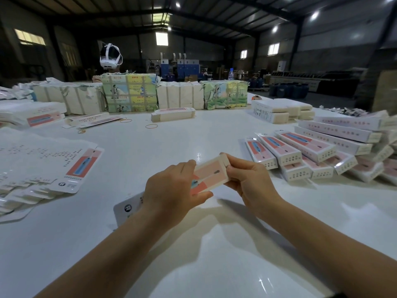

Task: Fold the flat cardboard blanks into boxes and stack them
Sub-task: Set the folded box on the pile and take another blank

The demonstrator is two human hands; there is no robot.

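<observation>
Both hands hold one pink and white cardboard box (209, 174) above the white table (150, 151), in front of me. My left hand (171, 190) grips its near part, thumb underneath and fingers over the top. My right hand (247, 181) pinches the far end, where a small flap (224, 161) stands folded up. The box's hanger tab (129, 208) pokes out below my left wrist. A stack of flat blanks (43, 166) lies fanned at the left. Folded boxes (311, 151) are piled at the right.
Wrapped bundles of blanks (129, 93) line the far side of the table. A small pile of blanks (173, 114) and loose rubber bands (151, 126) lie mid-table. A person with a white headset (110, 57) sits behind the bundles. More stacks (281, 110) stand at the right back.
</observation>
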